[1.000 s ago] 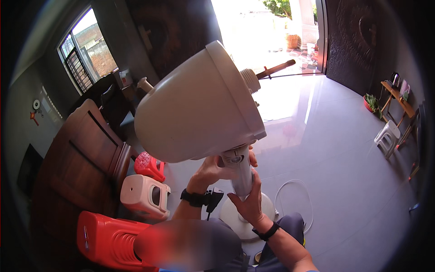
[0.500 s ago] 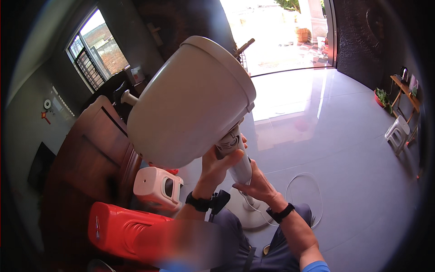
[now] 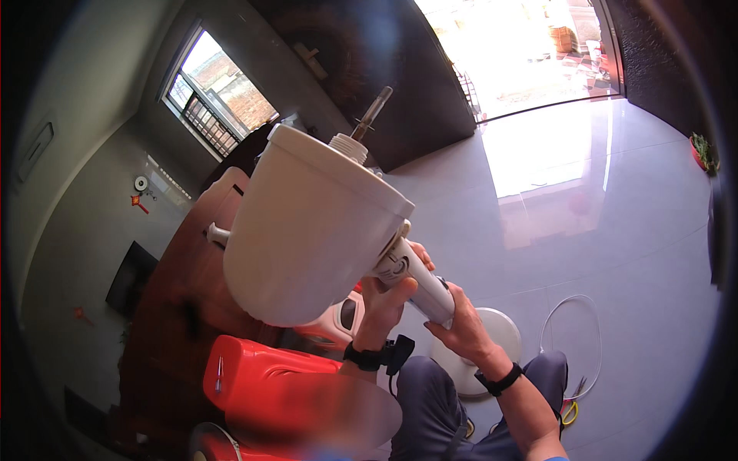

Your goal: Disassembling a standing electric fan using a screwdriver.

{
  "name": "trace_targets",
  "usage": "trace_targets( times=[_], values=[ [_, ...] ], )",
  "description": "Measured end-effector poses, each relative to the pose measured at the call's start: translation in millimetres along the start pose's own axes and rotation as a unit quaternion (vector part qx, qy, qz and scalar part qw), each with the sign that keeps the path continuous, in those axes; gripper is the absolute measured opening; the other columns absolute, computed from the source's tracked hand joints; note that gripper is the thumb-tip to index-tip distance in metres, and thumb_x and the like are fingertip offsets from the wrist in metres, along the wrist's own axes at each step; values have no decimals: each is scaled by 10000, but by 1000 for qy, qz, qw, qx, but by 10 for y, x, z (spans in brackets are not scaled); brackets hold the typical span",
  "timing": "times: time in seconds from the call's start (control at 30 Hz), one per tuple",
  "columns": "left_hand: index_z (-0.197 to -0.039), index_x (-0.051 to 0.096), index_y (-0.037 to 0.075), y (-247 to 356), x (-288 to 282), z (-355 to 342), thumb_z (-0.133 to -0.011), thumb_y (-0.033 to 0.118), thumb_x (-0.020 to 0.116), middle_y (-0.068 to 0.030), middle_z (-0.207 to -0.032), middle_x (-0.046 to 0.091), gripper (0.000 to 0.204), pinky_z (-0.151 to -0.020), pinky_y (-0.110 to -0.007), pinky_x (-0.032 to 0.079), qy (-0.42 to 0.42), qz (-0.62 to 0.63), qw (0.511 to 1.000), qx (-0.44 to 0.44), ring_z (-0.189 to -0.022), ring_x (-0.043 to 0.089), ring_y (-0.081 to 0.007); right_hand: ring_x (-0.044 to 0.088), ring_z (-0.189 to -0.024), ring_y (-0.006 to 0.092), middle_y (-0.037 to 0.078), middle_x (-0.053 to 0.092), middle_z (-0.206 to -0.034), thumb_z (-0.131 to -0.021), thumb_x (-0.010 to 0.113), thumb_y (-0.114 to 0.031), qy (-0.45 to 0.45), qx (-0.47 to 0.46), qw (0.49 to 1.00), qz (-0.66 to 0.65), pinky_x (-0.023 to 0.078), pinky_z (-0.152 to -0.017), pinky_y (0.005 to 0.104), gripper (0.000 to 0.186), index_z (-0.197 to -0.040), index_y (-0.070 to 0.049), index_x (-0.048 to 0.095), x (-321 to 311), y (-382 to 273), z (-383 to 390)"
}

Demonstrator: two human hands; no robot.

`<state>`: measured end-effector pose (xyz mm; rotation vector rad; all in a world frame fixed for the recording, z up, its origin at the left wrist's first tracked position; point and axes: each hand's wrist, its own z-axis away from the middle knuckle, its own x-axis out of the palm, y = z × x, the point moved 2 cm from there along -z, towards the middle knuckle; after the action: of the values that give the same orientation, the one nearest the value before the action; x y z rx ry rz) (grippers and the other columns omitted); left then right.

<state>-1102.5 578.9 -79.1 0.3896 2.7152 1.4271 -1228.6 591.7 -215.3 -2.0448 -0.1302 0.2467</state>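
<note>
A pale plastic fan motor housing (image 3: 307, 238), with a knob (image 3: 217, 233), white threaded collar (image 3: 347, 147) and upward-pointing metal shaft (image 3: 373, 112), tilts on a white tube (image 3: 424, 278). My left hand (image 3: 388, 307) is closed round that tube just under the housing, thumb across its front. My right hand (image 3: 469, 329) grips it lower down, at its end nearest me. A round white base (image 3: 500, 334) lies behind my right hand; whether the tube joins it is hidden. My trousered knees flank my forearms.
At left are a red stool (image 3: 242, 357) with a screwdriver (image 3: 221, 373), a pink stool (image 3: 327, 330) and dark wooden furniture (image 3: 169, 300). A white cable loop (image 3: 584, 300) and yellow-handled scissors (image 3: 570, 413) lie at right. A bright doorway (image 3: 530, 54) is at the back.
The housing has tilted, so its shaft points more steeply upward, and the tube leans further. Both hands keep their hold and sit further right in the picture. The camera view has shifted.
</note>
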Motion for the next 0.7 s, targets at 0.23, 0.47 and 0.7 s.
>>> trace_targets(
  times=[0.23, 0.47, 0.7],
  values=[
    [-1233, 507, 79, 13, 26, 132, -792, 337, 843, -61, -1071, 558, 611, -862, -444, 517, -2, 23, 999, -27, -998, 601, -241, 569, -1177, 432, 247, 561, -1264, -756, 830, -107, -14, -24, 999, 42, 470, -989, 477, 807, -1412, -21, 368, -52, -86, 97],
    [-1211, 545, 37, 18, 32, 171, -788, 405, 861, -122, -1016, 600, 644, -798, -361, 529, -4, 26, 1000, -13, -967, 625, -227, 571, -1183, 418, 220, 571, -1301, -755, 826, -113, 21, -20, 999, 30, 452, -995, 473, 748, -1382, -27, 427, -26, -145, 159],
    [-1219, 544, 39, 12, 2, 205, -803, 435, 842, -122, -1028, 598, 647, -799, -358, 527, -27, 25, 999, -11, -971, 621, -220, 596, -1149, 416, 217, 600, -1262, -736, 844, -103, 60, -59, 994, 70, 466, -975, 477, 761, -1372, -18, 435, -15, -166, 209]
  ],
)
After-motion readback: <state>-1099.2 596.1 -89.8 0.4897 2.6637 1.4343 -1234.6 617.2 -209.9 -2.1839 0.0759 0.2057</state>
